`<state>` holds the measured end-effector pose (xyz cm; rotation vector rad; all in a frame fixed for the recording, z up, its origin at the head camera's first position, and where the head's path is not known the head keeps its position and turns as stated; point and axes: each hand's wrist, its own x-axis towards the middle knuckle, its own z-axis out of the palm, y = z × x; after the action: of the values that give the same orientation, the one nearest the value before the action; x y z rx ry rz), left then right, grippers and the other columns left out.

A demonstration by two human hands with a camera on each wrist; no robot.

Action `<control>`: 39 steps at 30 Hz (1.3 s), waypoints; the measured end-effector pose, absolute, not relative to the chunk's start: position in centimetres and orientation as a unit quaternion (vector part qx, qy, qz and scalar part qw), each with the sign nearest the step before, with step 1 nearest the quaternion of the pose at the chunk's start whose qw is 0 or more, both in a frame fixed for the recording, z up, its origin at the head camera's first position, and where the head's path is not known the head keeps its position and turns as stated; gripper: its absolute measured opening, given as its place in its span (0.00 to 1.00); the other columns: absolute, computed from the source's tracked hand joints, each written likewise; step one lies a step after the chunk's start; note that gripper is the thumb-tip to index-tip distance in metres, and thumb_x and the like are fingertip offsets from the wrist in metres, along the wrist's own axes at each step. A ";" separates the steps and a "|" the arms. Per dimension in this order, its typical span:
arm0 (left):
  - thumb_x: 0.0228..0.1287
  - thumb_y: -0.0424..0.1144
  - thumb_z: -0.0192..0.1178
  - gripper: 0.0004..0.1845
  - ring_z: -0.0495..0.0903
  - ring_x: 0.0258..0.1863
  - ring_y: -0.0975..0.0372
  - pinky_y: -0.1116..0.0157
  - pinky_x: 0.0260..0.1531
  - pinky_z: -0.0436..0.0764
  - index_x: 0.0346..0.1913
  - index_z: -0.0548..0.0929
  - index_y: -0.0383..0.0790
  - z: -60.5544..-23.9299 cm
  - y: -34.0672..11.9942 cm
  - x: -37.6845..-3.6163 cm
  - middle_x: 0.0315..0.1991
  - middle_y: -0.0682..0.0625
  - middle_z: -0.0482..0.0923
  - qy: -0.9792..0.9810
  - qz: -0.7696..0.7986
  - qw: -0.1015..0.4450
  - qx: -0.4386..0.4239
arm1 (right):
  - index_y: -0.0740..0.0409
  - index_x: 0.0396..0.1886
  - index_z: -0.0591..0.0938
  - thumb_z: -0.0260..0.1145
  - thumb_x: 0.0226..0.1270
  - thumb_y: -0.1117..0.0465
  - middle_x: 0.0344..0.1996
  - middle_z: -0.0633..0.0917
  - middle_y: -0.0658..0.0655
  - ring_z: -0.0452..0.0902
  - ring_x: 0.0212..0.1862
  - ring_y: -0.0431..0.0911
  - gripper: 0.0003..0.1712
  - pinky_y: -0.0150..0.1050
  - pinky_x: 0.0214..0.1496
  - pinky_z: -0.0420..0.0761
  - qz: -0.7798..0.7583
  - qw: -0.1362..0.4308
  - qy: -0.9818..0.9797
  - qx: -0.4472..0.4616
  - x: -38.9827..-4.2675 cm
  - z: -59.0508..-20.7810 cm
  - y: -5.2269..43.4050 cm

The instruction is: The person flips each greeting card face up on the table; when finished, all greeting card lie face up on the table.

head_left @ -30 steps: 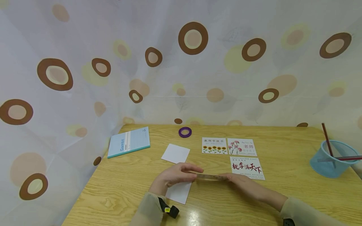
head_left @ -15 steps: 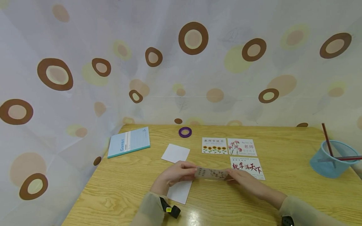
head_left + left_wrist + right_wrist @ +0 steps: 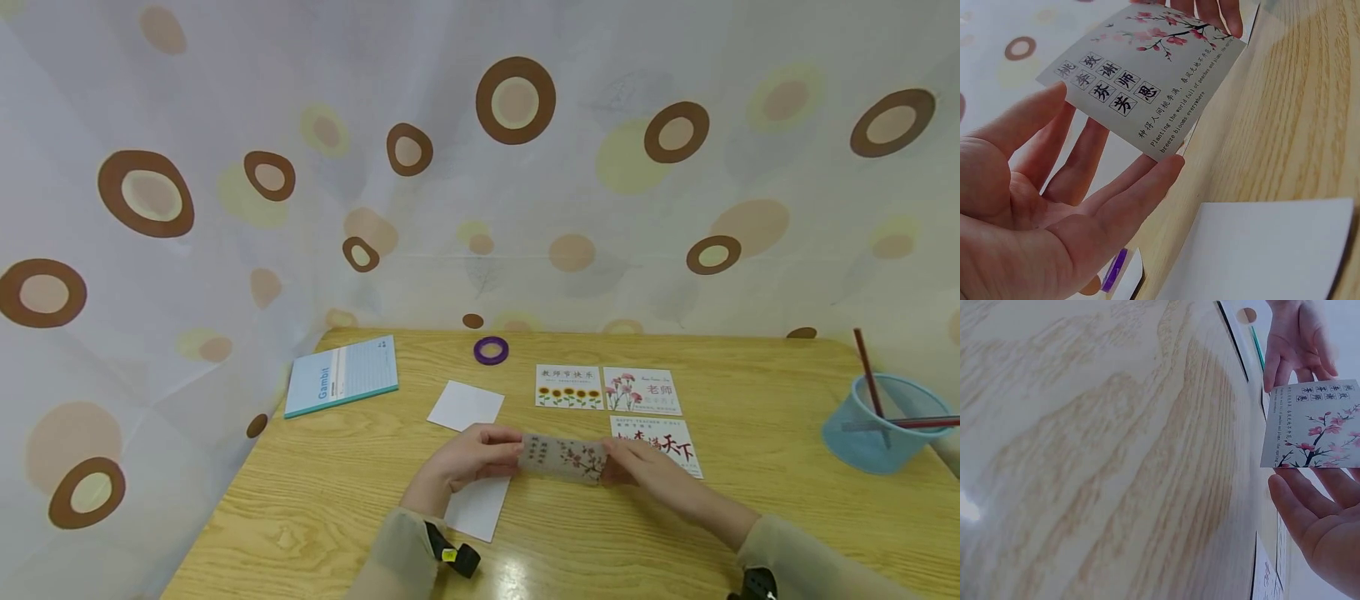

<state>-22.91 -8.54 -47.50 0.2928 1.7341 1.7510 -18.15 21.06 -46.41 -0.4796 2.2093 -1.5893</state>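
Both hands hold a small greeting card (image 3: 564, 460) up over the table, tilted, one hand at each end. Pink plum blossoms and dark boxed characters (image 3: 1116, 84) are printed on it. My left hand (image 3: 476, 457) pinches the card's left edge, thumb on one side and fingers beneath. At the opposite edge my right hand (image 3: 652, 479) grips it, fingers behind the card (image 3: 1313, 425) in the right wrist view. Below the left hand lies a blank white card (image 3: 477, 508), partly covered by it. Another white card (image 3: 467, 407) lies just beyond.
Three printed cards lie at right: sunflowers (image 3: 568, 387), carnations (image 3: 642, 392) and red characters (image 3: 678, 458), the last partly behind the right hand. A purple ring-shaped roll (image 3: 491, 351) and a blue notebook (image 3: 342, 377) lie farther back. A blue cup (image 3: 862, 433) with pencils stands far right.
The held card has tilted from nearly edge-on to showing its printed face towards the head camera. Both hands stay at its ends, shifting only slightly.
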 end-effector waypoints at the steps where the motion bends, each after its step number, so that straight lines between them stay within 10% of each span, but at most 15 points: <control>1: 0.72 0.33 0.57 0.20 0.83 0.44 0.63 0.57 0.55 0.82 0.61 0.76 0.24 -47.5 -8.6 -22.9 0.52 0.43 0.82 0.661 0.668 0.324 0.112 | 0.79 0.63 0.70 0.43 0.83 0.53 0.51 0.81 0.72 0.83 0.50 0.55 0.31 0.40 0.54 0.85 -0.564 0.186 0.786 -0.170 -18.2 -46.3 21.1; 39: 0.72 0.31 0.55 0.25 0.82 0.55 0.57 0.56 0.58 0.80 0.70 0.70 0.33 -47.5 -8.1 -22.8 0.62 0.37 0.77 0.632 0.700 0.313 0.115 | 0.74 0.51 0.75 0.58 0.75 0.64 0.33 0.83 0.58 0.83 0.36 0.47 0.15 0.47 0.42 0.88 -0.628 0.083 0.770 -0.072 -20.2 -46.5 21.2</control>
<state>-22.77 -8.07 -47.49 0.3026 1.6654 1.8451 -20.23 21.22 -46.46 -0.2145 2.2994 -1.8765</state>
